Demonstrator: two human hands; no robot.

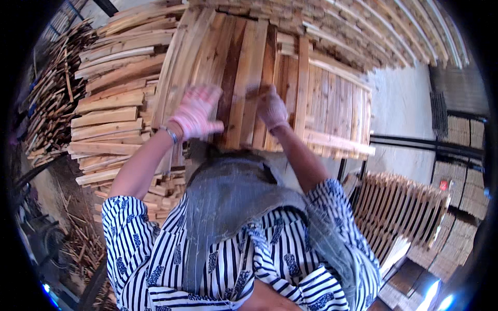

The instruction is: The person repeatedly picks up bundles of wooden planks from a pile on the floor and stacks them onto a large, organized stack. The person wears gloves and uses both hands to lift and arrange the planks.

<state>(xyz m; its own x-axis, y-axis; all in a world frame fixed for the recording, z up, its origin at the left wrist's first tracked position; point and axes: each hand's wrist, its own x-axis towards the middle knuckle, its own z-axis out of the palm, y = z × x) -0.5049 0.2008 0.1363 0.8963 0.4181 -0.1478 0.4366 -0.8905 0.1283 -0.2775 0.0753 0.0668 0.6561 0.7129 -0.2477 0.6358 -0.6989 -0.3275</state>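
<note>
Head view: your gloved left hand (196, 111) lies flat, fingers spread, on the wooden slats (244, 78). Right hand (271, 109) looks curled on a slat's edge, blurry. Keep slats flush w/ neighbours, fingers off gaps.

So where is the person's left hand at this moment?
In the head view the left hand, in a pink glove, sits left of centre on the upright wooden slats, just right of the stacked boards and apart from the right hand.
</note>
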